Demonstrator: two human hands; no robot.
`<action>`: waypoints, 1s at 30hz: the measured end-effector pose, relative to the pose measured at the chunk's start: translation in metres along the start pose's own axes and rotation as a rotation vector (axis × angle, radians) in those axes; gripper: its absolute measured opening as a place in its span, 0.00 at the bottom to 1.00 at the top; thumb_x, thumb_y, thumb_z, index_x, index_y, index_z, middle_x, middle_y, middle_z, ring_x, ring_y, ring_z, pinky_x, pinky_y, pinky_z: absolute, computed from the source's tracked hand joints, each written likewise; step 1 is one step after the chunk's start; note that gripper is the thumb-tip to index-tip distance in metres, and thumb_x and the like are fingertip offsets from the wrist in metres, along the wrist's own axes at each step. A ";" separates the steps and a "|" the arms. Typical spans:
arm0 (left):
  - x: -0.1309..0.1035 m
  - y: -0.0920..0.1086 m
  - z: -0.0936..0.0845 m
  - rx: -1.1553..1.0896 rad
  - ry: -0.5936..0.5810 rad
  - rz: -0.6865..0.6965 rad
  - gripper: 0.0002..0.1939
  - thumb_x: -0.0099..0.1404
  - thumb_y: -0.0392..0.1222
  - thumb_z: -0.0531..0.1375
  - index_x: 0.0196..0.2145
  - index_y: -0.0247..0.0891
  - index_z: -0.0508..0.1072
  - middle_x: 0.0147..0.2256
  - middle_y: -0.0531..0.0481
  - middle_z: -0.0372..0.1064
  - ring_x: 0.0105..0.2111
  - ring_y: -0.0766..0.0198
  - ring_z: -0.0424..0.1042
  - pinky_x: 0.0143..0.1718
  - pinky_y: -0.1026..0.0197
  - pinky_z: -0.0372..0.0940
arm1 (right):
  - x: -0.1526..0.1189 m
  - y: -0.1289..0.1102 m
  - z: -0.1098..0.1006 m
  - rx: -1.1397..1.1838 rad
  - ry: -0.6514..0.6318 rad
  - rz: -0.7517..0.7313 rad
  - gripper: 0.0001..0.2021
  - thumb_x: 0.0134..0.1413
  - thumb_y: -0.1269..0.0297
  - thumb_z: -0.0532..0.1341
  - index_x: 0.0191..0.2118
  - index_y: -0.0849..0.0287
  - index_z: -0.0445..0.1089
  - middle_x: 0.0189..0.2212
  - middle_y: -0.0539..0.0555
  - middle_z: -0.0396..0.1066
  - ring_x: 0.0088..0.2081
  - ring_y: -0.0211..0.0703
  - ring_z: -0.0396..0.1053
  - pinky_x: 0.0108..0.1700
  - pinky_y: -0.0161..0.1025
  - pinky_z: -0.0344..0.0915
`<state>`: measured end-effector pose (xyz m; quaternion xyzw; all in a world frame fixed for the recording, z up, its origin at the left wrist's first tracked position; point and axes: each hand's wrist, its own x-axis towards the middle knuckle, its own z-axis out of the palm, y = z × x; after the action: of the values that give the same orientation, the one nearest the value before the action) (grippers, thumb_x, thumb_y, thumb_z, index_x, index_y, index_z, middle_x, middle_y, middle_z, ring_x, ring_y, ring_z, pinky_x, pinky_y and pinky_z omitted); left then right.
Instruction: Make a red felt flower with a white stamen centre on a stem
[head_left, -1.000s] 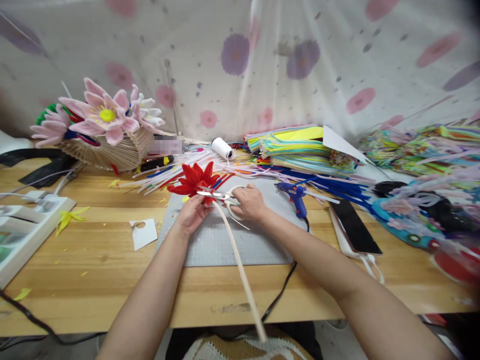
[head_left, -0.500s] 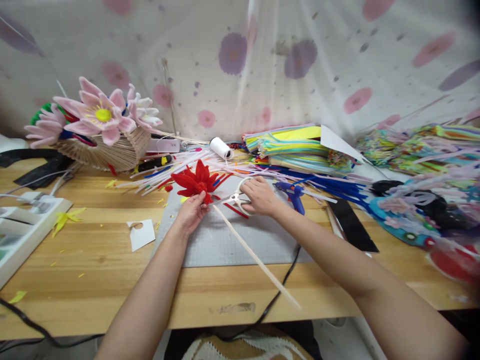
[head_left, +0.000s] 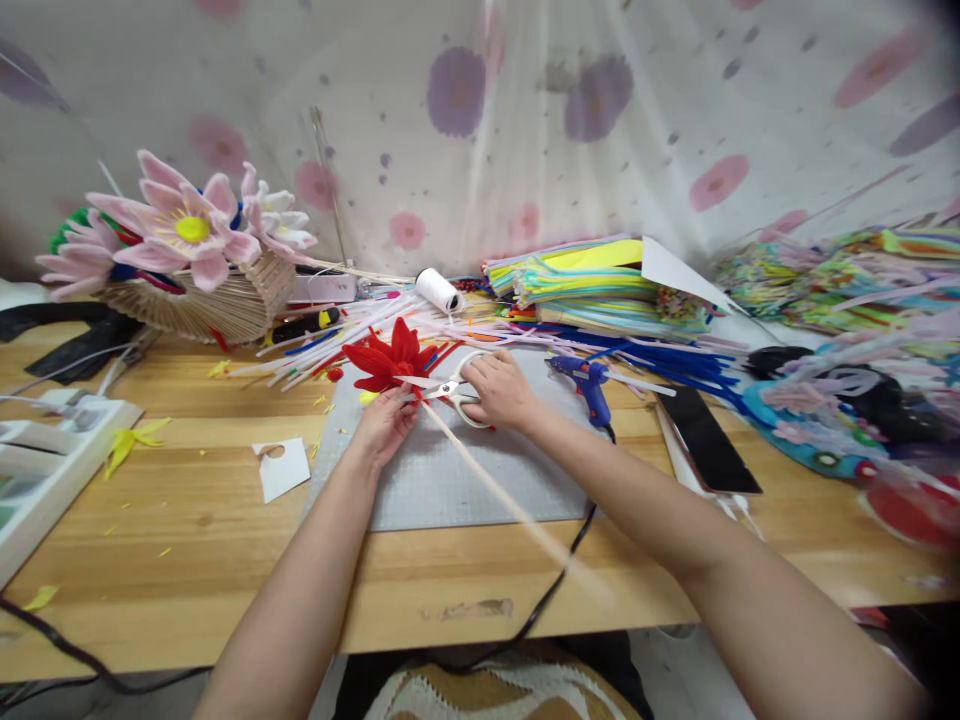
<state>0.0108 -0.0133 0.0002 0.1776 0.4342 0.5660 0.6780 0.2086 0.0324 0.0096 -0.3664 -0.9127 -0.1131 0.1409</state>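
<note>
My left hand [head_left: 384, 428] pinches the base of a red fuzzy flower [head_left: 391, 354], whose petals point away from me. From that base a pale, thin stick [head_left: 495, 490] slants down to the right, its far end blurred. My right hand [head_left: 501, 388] is closed round the white handles of a pair of scissors [head_left: 448, 388]. The blades are parted and lie across the flower's base, right by my left fingertips. What exactly sits between the blades is too small to tell. Beneath both hands lies a grey cutting mat [head_left: 465, 500].
A blue glue gun [head_left: 586, 385] and a phone [head_left: 709, 438] lie to the right. Behind are a thread spool [head_left: 439, 290] and bundled pipe cleaners [head_left: 592, 290]. Pink flowers [head_left: 187, 225], a power strip [head_left: 67, 470] and cut white card [head_left: 283, 468] are leftward. A black cord [head_left: 555, 590] crosses the table edge.
The scissors have moved left and their blades have spread wider at the flower's base. My left hand keeps its hold, and the stick's lower end has shifted slightly. The view has shifted a little.
</note>
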 end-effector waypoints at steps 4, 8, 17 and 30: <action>-0.001 -0.001 0.003 0.019 0.017 0.004 0.07 0.52 0.25 0.60 0.29 0.33 0.70 0.20 0.56 0.68 0.16 0.77 0.65 0.18 0.75 0.61 | 0.001 -0.003 0.004 -0.005 0.007 0.008 0.15 0.53 0.55 0.54 0.38 0.61 0.67 0.33 0.59 0.70 0.38 0.49 0.61 0.42 0.43 0.45; -0.001 -0.002 0.004 0.019 0.019 0.016 0.06 0.52 0.26 0.62 0.27 0.32 0.70 0.19 0.56 0.67 0.16 0.77 0.63 0.17 0.75 0.60 | 0.001 -0.004 0.004 -0.002 0.019 0.004 0.15 0.53 0.54 0.54 0.37 0.61 0.68 0.31 0.58 0.70 0.35 0.48 0.61 0.40 0.43 0.44; -0.004 0.000 0.004 -0.031 0.002 0.001 0.02 0.56 0.29 0.62 0.28 0.31 0.72 0.19 0.56 0.66 0.14 0.77 0.60 0.16 0.74 0.61 | -0.002 0.000 0.005 0.049 -0.050 0.045 0.12 0.52 0.57 0.54 0.34 0.60 0.68 0.28 0.56 0.73 0.31 0.44 0.63 0.36 0.41 0.44; -0.008 0.003 0.001 -0.069 -0.221 0.011 0.05 0.55 0.29 0.64 0.32 0.30 0.74 0.23 0.55 0.67 0.18 0.77 0.63 0.14 0.75 0.59 | 0.001 -0.015 0.002 1.234 -0.016 0.639 0.20 0.45 0.44 0.59 0.32 0.56 0.57 0.25 0.49 0.68 0.27 0.39 0.64 0.30 0.37 0.57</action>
<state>0.0102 -0.0198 0.0064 0.2179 0.3358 0.5614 0.7243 0.1972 0.0229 0.0060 -0.4707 -0.6586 0.4763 0.3433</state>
